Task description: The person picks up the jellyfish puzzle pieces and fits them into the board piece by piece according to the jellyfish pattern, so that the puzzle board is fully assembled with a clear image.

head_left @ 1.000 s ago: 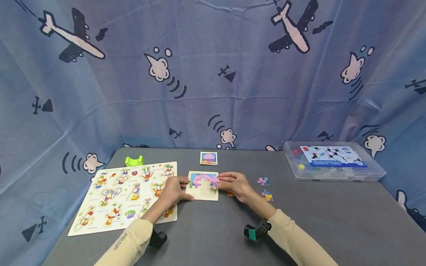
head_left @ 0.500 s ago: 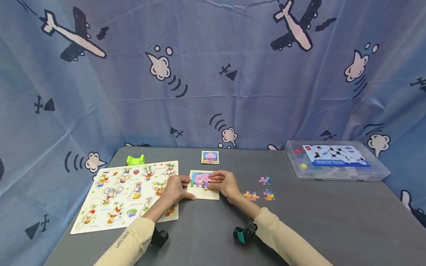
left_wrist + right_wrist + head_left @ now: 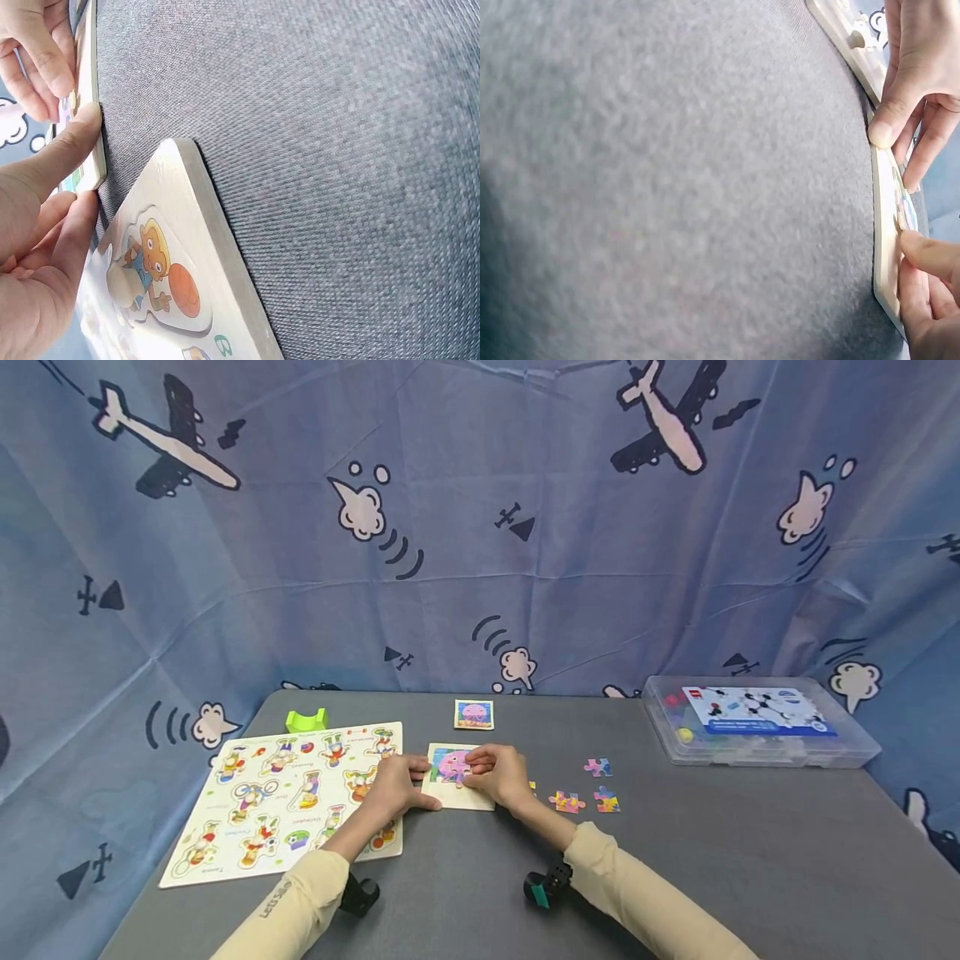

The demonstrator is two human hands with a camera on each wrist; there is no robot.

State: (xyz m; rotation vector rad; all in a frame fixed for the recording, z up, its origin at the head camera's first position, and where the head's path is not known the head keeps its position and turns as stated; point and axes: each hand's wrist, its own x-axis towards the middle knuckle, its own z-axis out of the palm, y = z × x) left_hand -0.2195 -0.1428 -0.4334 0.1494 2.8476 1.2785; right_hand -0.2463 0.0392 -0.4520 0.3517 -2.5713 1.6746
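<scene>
A square wooden jigsaw tray (image 3: 442, 797) lies on the grey table, with part of a pink octopus picture in its upper area and bare wood below. My left hand (image 3: 393, 787) holds the tray at its left side, thumb on the near edge (image 3: 91, 142) and fingers at the left edge. Over the tray, my right hand (image 3: 501, 774) pinches a pink jigsaw piece (image 3: 460, 782) at the lower edge of the picture; fingers hide most of it. Several loose jigsaw pieces (image 3: 567, 802) lie to the right, one partly behind my right wrist.
A small octopus picture card (image 3: 474, 715) lies behind the tray. To the left is a large wooden figure puzzle board (image 3: 285, 806), with a green block (image 3: 306, 721) behind it. A clear plastic case (image 3: 761, 727) sits at the back right.
My right hand has moved left over the tray, bringing the pink jigsaw piece to the picture, and uncovered loose pieces behind it. My left hand keeps its hold on the tray.
</scene>
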